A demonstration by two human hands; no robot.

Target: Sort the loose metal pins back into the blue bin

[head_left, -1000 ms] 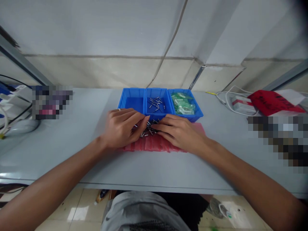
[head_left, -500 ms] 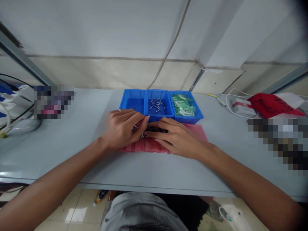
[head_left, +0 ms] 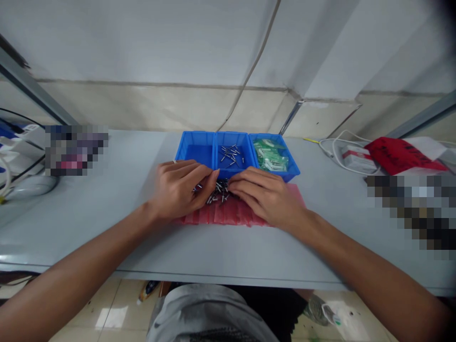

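Observation:
A pile of small, slim metal pins that look like rivets [head_left: 221, 190] lies on a pink plastic bag sheet [head_left: 231, 213] in front of the blue bins. My left hand [head_left: 181, 187] is closed at the pile's left side, thumb and forefinger pressed together. Bits of shiny metal show in the gap under its curled fingers. From the right, my right hand [head_left: 265, 192] reaches to the pile with bent fingers held together, fingertips at its right edge. What those fingertips grip is hidden.
Behind the pile stand three joined blue bins: a left bin [head_left: 195, 152], a middle bin [head_left: 233, 165] with scattered metal pins, and a right one holding green-and-white packets [head_left: 272, 156]. Cables and a red bag [head_left: 402, 154] lie right; a mouse [head_left: 33, 186] and plugs lie left.
My right hand has drawn a little to the right and its fingers have bunched, uncovering more of the pile. My left hand stays nearly in place.

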